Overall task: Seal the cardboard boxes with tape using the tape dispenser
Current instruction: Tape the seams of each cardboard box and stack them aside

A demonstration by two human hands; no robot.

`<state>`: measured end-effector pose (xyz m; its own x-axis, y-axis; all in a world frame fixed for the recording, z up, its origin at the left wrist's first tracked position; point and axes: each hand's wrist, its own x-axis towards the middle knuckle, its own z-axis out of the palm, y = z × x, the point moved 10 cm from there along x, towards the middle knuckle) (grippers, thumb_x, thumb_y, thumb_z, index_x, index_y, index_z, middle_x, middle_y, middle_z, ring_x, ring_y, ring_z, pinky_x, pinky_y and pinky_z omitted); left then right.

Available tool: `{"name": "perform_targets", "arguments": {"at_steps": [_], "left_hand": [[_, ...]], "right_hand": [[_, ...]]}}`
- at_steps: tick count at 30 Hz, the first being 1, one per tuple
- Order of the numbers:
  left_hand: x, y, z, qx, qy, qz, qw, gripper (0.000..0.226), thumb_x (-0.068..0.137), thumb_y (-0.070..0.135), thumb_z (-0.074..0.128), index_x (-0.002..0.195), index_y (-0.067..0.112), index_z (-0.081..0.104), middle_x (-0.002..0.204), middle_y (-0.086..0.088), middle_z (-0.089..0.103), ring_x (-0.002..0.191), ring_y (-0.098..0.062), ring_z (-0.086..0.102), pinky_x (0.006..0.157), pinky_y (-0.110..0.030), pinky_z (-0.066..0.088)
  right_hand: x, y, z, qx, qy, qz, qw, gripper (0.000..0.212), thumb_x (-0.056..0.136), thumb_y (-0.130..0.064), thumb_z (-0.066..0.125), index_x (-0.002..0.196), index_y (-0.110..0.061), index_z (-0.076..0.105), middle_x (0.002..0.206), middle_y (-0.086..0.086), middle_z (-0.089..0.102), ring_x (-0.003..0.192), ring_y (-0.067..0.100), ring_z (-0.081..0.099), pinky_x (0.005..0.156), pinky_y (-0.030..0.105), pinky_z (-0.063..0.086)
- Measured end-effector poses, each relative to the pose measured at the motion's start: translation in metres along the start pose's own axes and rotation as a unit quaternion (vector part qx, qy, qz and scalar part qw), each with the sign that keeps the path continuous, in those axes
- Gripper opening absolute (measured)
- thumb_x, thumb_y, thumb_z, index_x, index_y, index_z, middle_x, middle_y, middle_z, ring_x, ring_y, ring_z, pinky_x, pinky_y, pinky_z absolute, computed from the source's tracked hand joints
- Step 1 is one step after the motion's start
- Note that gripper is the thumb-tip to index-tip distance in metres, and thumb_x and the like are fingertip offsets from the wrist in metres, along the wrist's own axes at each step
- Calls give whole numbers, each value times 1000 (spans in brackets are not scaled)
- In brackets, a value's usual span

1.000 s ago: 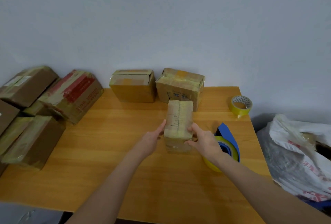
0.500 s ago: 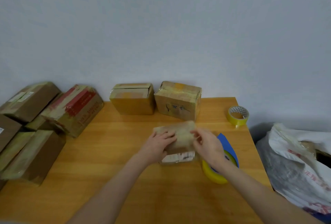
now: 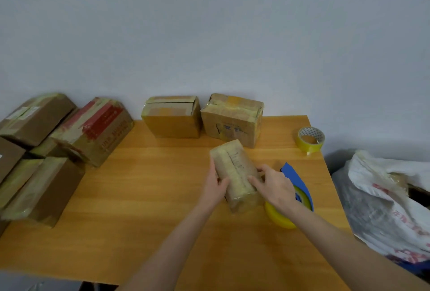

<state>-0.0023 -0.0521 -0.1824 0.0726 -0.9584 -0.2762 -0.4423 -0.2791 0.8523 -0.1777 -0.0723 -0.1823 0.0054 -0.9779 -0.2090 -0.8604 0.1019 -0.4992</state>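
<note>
A small taped cardboard box (image 3: 235, 169) stands on the wooden table (image 3: 139, 197), turned at a slant. My left hand (image 3: 215, 183) grips its left side, thumb on top. My right hand (image 3: 274, 186) holds its right side, with fingers curled over the top edge. Just right of the box lies the blue tape dispenser (image 3: 294, 179) with a yellow tape roll (image 3: 281, 218), partly hidden behind my right wrist. Two sealed boxes stand at the back: an orange-brown box (image 3: 172, 117) and a crumpled box (image 3: 232, 119).
A spare yellow tape roll (image 3: 310, 139) sits at the table's back right corner. Several taped boxes (image 3: 58, 146) are stacked at the left. A white plastic sack (image 3: 391, 200) stands off the table's right edge. The wall is close behind.
Both hands turned the small box: it went from upright lengthwise, through sideways, to a slanted position, and moved slightly toward the back boxes.
</note>
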Motion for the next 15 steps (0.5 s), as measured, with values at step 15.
{"name": "perform_targets", "arguments": {"at_steps": [15], "left_hand": [[-6, -1, 33, 239, -67, 68, 966, 92, 85, 26, 72, 154, 29, 10, 161, -6, -2, 144, -24, 19, 115, -36, 25]], "right_hand": [[-26, 165, 17, 151, -125, 226, 954, 42, 84, -41, 73, 101, -5, 61, 77, 10, 59, 66, 22, 55, 59, 34, 42]]}}
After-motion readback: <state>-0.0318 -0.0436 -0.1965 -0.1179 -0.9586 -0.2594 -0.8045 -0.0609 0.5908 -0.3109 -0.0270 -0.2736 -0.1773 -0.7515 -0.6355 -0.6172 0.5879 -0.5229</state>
